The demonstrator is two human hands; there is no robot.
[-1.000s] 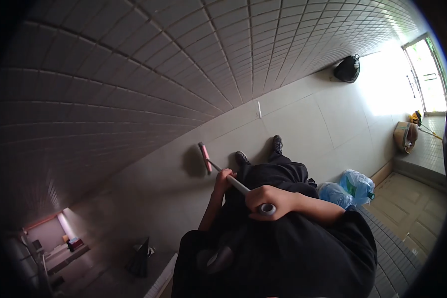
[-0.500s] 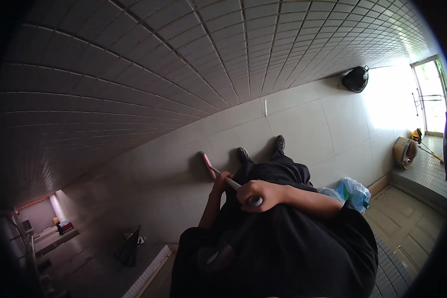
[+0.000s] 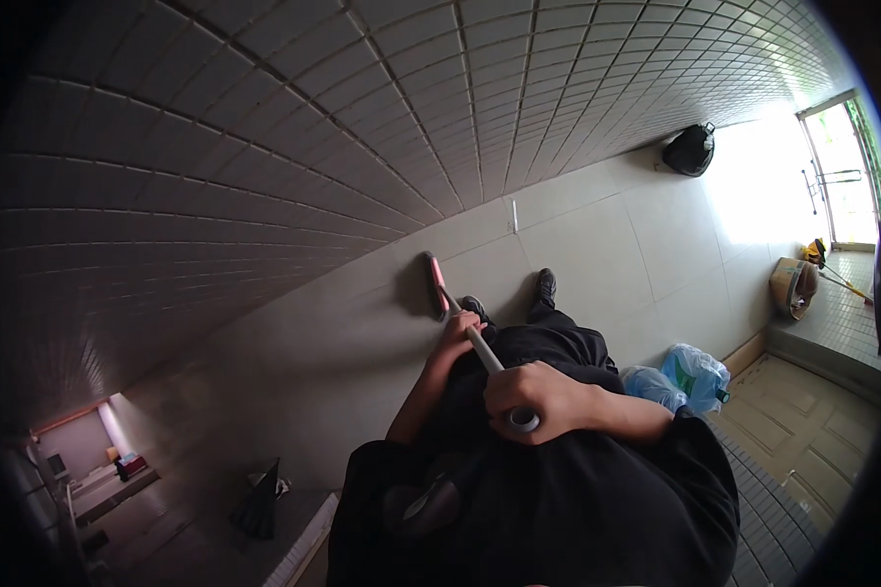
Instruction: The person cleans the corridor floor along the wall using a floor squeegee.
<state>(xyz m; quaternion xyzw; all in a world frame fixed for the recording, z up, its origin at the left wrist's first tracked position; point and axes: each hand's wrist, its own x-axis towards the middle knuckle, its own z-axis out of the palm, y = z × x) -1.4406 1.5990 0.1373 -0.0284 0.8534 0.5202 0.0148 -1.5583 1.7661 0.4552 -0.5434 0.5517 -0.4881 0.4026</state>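
A broom with a grey handle (image 3: pixel 486 354) and a pink head (image 3: pixel 437 285) slants down in front of me. Its head rests on the floor beside my left shoe, near the tiled wall; the bristles are too dark to make out. My left hand (image 3: pixel 463 331) is closed around the lower part of the handle. Higher up, my right hand (image 3: pixel 541 399) wraps the handle close to its top end, whose round cap shows below the fist.
Along the tiled wall (image 3: pixel 362 127) sits a black bag (image 3: pixel 689 151). A white strip (image 3: pixel 515 216) lies on the floor. To my right are plastic bags with bottles (image 3: pixel 693 377) and a cardboard box (image 3: pixel 791 289) by the bright doorway. Another dark bag (image 3: pixel 255 509) stands behind left.
The broom head has swung forward and right, nearer the tiled wall and my shoes. My left hand moved forward with the handle, and my right hand shifted slightly right and back.
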